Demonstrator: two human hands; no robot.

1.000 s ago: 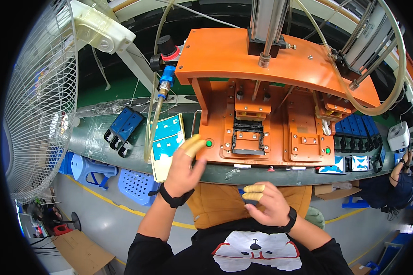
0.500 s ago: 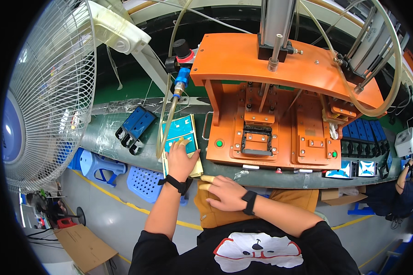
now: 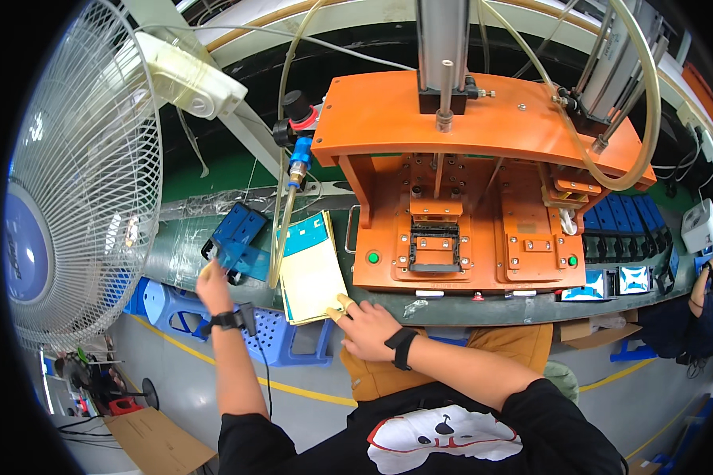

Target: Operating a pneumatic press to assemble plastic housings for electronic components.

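My left hand (image 3: 216, 290), with a yellow finger cot, is closed on a see-through blue film (image 3: 253, 264) at the left of the bench. The film lies partly over a blue-and-black plastic part (image 3: 242, 223). To the right lies a stack of sheets (image 3: 315, 273), its top one pale yellow below a teal strip (image 3: 305, 235). My right hand (image 3: 371, 331) rests at the stack's lower right corner. Two of its fingertips, in yellow cots, touch the sheet there, fingers apart; its thumb is hidden.
An orange press (image 3: 483, 119) with a black frame (image 3: 436, 257) in its fixture stands right of the stack. Several blue-and-black parts (image 3: 622, 222) line up further right. A fan (image 3: 79, 174) is at far left, a clear hose (image 3: 284, 229) hangs behind the stack, another person (image 3: 681, 332) sits right.
My left hand has moved left off the stack with the blue film, baring pale yellow backing on the top sheet. My right hand has come up onto the stack's corner.
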